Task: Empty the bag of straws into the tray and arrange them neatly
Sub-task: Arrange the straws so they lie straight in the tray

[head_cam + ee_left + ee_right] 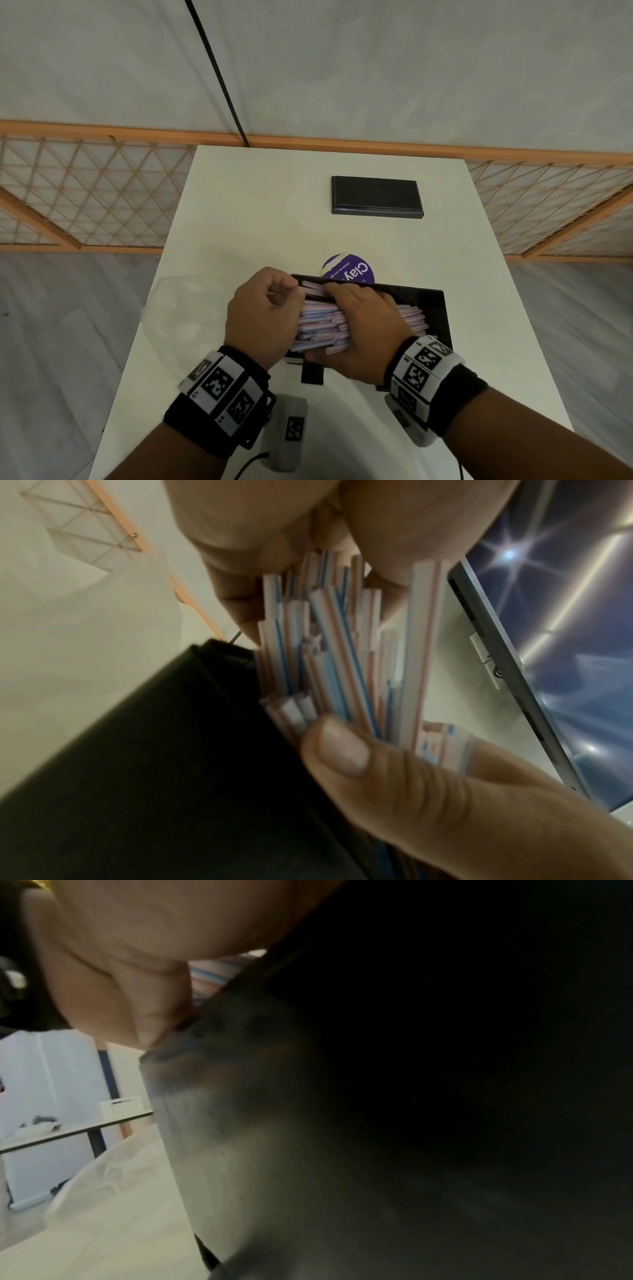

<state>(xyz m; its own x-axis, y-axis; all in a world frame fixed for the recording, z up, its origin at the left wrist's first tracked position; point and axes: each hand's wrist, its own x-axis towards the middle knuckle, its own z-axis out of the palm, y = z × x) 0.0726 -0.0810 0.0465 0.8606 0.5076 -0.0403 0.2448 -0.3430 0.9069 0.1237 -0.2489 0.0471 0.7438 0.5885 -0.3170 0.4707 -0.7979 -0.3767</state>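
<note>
A black tray (436,308) stands on the white table (260,212), holding a bundle of white straws (322,327) with blue and red stripes. My left hand (274,305) is at the bundle's left end, fingers curled around the straws. In the left wrist view the straws (335,656) lie between the thumb (342,750) and the fingers (240,593), beside the tray wall (137,750). My right hand (358,323) lies over the middle of the bundle and grips it. The right wrist view is mostly dark tray wall (342,1123), with a sliver of straws (212,980).
A clear, flat plastic bag (171,318) lies at the table's left edge, also the plastic bag (103,1191) in the right wrist view. A purple round sticker (352,270) sits just behind the tray. A second black tray (376,195) stands farther back. An orange lattice fence (85,192) runs behind the table.
</note>
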